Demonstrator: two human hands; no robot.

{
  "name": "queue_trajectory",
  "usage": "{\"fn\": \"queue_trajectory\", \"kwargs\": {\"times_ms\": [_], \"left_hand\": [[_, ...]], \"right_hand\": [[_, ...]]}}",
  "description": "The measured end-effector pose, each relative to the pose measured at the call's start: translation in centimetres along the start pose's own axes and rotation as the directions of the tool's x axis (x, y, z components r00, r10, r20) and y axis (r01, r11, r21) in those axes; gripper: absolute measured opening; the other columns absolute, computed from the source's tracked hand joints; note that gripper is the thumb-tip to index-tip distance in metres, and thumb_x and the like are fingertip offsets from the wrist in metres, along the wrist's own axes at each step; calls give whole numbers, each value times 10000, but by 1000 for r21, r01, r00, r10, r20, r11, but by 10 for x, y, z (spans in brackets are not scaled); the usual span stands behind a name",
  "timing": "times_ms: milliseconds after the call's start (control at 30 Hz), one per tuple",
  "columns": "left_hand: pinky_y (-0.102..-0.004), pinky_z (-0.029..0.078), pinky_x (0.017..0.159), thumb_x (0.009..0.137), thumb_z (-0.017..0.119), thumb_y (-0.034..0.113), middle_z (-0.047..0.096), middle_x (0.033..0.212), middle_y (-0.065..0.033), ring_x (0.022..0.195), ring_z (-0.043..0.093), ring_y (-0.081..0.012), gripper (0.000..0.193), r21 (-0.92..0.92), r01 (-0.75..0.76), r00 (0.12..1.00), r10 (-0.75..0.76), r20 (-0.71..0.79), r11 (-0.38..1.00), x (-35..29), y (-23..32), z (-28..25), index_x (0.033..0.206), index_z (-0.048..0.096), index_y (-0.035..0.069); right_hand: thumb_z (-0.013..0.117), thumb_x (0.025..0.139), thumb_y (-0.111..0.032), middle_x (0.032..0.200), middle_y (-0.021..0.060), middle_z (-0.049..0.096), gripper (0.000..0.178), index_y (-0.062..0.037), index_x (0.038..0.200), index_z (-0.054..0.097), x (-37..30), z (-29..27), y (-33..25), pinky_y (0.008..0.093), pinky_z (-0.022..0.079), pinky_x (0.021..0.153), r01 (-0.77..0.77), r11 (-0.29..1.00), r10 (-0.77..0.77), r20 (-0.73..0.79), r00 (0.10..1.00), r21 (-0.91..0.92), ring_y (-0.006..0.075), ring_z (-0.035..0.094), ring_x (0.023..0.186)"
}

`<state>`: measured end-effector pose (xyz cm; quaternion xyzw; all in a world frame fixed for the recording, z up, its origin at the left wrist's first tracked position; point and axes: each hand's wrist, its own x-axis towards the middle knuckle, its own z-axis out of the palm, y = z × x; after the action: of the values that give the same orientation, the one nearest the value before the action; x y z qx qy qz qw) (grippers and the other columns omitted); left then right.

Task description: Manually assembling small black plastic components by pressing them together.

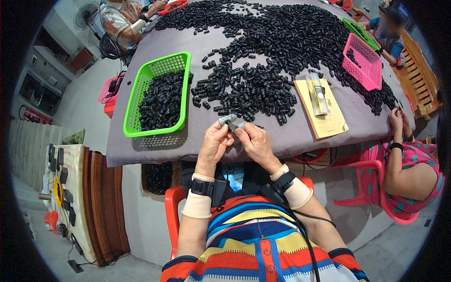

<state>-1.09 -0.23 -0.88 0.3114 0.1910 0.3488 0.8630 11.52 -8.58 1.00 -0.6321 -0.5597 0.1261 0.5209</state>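
Note:
My left hand (215, 146) and my right hand (257, 146) meet at the near edge of the grey-covered table, grey covers on some fingertips. Pinched in the left fingers is a small black plastic part (231, 127), mostly hidden by them. The right fingers are closed close beside it; what they hold, if anything, is too small to make out. Just beyond both hands lies a loose heap of short black cylindrical parts (249, 89). To the left stands a green plastic basket (187, 70) partly filled with similar black parts.
Right of the heap, a clear plastic case with a gauge-like tool (319, 98) lies on a yellowish pad (331, 124). A pink basket (369, 70) stands farther right. Co-workers sit around the table, one in a pink chair (371, 164). A large black pile (300, 28) covers the far side.

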Motion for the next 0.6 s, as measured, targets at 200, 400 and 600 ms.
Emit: {"fn": "queue_trajectory", "kwargs": {"times_ms": [200, 400, 600], "left_hand": [[-207, 394, 493, 893, 519, 79, 574, 826, -36, 619, 494, -92, 187, -37, 3, 1000, -3, 24, 999, -2, 3, 0, 1063, 567, 18], [-186, 369, 442, 871, 539, 43, 580, 823, -34, 598, 483, -85, 241, -84, 21, 996, -13, 89, 996, -4, 7, 1, 1111, 558, 43], [-188, 392, 468, 875, 544, 45, 597, 859, -45, 617, 515, -83, 227, -73, 1, 997, 4, 73, 997, -2, 0, -5, 1099, 572, 54]], "right_hand": [[568, 852, -235, 670, 139, 554, 227, -40, 744, 528, -1, 1, 3, 392, 421, 519, -32, 999, 32, -2, 999, 15, 340, 563, 611], [557, 869, -246, 638, 144, 529, 286, -30, 701, 474, 0, 1, 5, 397, 396, 502, -76, 996, 76, -9, 997, 45, 343, 541, 582], [552, 875, -248, 627, 147, 518, 302, -26, 695, 455, 0, 3, 6, 398, 384, 496, -56, 997, 57, -25, 998, 55, 348, 527, 570]]}}
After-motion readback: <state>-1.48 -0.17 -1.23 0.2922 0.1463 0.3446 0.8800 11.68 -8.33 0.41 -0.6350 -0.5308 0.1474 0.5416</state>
